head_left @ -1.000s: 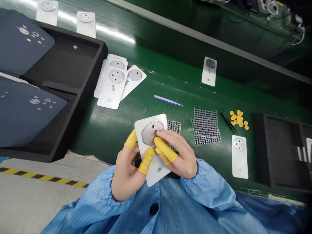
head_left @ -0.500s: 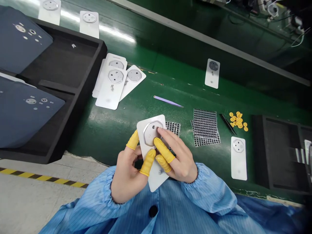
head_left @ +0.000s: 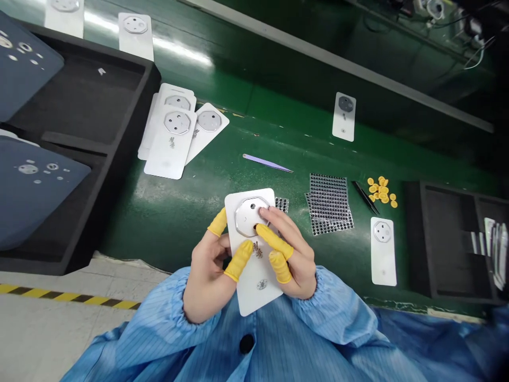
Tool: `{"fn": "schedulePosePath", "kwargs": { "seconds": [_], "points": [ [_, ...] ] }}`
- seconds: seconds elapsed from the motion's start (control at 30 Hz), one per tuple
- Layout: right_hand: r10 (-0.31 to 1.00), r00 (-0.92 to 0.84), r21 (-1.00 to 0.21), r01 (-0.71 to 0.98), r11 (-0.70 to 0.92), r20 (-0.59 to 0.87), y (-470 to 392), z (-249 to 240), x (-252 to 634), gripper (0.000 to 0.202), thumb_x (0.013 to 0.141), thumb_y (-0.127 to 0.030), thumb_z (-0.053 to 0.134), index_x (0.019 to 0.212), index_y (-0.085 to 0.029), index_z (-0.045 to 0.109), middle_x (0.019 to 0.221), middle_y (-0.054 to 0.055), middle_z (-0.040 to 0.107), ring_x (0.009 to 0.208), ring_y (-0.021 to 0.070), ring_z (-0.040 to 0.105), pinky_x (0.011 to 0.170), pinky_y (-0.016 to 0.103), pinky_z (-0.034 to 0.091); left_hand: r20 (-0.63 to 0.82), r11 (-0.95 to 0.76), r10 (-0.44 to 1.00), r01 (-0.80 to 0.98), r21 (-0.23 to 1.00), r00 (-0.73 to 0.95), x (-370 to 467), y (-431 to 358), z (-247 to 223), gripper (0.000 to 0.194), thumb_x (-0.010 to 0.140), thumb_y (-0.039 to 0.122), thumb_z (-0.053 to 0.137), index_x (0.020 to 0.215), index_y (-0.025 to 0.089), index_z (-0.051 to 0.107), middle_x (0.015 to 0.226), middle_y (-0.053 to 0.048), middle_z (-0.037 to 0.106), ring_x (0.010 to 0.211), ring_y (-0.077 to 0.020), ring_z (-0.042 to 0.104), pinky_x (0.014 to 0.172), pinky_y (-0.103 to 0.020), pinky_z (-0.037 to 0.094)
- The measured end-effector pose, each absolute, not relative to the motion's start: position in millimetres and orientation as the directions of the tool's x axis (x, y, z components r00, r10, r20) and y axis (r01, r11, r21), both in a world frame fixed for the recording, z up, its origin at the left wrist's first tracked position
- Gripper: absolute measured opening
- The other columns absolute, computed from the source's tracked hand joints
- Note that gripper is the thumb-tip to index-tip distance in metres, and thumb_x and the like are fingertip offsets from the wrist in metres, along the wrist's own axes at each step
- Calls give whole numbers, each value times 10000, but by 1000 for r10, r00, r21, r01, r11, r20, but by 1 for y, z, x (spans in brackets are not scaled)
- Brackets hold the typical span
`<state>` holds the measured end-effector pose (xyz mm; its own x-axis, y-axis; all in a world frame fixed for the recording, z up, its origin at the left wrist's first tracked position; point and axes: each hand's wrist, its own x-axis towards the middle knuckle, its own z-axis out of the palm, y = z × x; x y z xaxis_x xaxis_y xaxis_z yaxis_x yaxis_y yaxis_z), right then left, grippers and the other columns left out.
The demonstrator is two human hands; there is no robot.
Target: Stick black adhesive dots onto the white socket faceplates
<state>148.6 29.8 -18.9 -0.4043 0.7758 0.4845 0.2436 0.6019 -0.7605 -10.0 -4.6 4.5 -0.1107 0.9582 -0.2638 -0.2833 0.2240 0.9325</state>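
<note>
While both hands are working close to the body at the near edge of the green table (head_left: pixel 191 212), the left hand (head_left: pixel 209 276) is gripping a white card (head_left: pixel 256 281) by its left edge, with a yellow-capped fingertip (head_left: pixel 218 224) showing behind the card's upper left side and another capped finger (head_left: pixel 238 261) pressing on its face. The right hand (head_left: pixel 292 254) is closing on the card from the right, one bare fingertip touching the silver eight-sided plate (head_left: pixel 248 215) near the card's top while two capped fingers are lying across the face below it. Just behind the card a small dotted sheet (head_left: pixel 282 203) is peeking out, and a larger dotted sheet (head_left: pixel 329 204) is lying further right. Near the table's right end another white card (head_left: pixel 383 251) is lying flat, beside a black tray (head_left: pixel 449 244). Beyond it, black tweezers (head_left: pixel 365 197) are lying just beside a small heap of yellow finger caps (head_left: pixel 380 190). Toward the middle, a lilac pair of tweezers (head_left: pixel 266 162) is lying alone. Further back on the left, a fanned stack of white cards (head_left: pixel 175 132) is resting against a large black tray (head_left: pixel 99 106) holding dark blue panels (head_left: pixel 32 196). One more card (head_left: pixel 344 116) is lying far back, and another (head_left: pixel 135 34) is sitting near the far left corner.
</note>
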Motion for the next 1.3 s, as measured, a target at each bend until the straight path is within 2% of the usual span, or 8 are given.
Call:
{"fn": "schedulePosePath", "kwargs": {
  "seconds": [0.13,0.33,0.5,0.77,0.97,1.1,1.23,1.3],
  "points": [
    [799,-354,-780,237,579,486,30,-13,150,428,928,-180,424,1345,-217,514,1420,75,499,1293,280,495,1060,550,456,-297,253,953,-383,888,-58,-11,-3,8,579,794,141,707,1319,284,511,936,-17,773,729,-175,740,601,-212,611],
    [930,-86,-894,256,368,358,21,-20,145,530,815,-64,615,1289,-296,566,1336,28,582,1161,231,615,965,415,571,-298,247,953,-418,874,-60,-6,4,9,390,781,155,721,1148,248,625,929,-27,766,756,-181,738,653,-231,615],
    [917,-63,-886,240,397,394,15,-20,137,542,803,-16,611,1269,-293,585,1295,17,617,1129,203,638,946,348,588,-304,242,942,-341,909,-141,-5,7,4,274,695,127,788,945,209,708,871,-6,766,708,-142,718,635,-174,586],
    [926,-27,-904,209,373,376,16,-21,133,552,791,-9,629,1258,-302,592,1287,6,623,1117,192,644,948,334,587,-299,267,954,-362,893,-33,-14,10,5,261,731,145,759,974,229,717,890,-18,765,694,-151,714,606,-196,586],
    [929,-64,-903,223,368,364,12,-21,133,547,794,-19,630,1258,-305,592,1280,8,627,1115,200,645,937,346,590,-288,233,952,-370,899,-100,-12,16,6,230,665,152,805,879,181,727,798,-31,768,636,-168,715,580,-206,591],
    [940,-159,-916,225,332,302,26,-18,137,491,839,-77,598,1258,-332,585,1267,-2,633,1097,193,651,930,378,586,-371,302,921,-382,873,-120,-13,22,-4,247,642,208,827,852,148,712,704,-36,754,553,-185,698,495,-233,585],
    [936,-146,-789,506,348,319,117,-20,180,333,876,-179,569,1190,-277,624,1234,28,645,1153,203,608,1022,438,499,-444,352,882,-406,843,-157,-22,32,-18,274,654,277,828,845,132,695,717,-44,753,567,-175,694,508,-226,578],
    [954,7,-648,736,197,298,184,-22,217,344,852,-189,589,1196,-201,609,1268,93,611,1206,235,559,1049,462,444,-474,397,878,-455,797,-64,-28,37,-20,307,653,292,831,868,133,681,750,-51,756,603,-184,701,536,-241,583]
  ]
}}
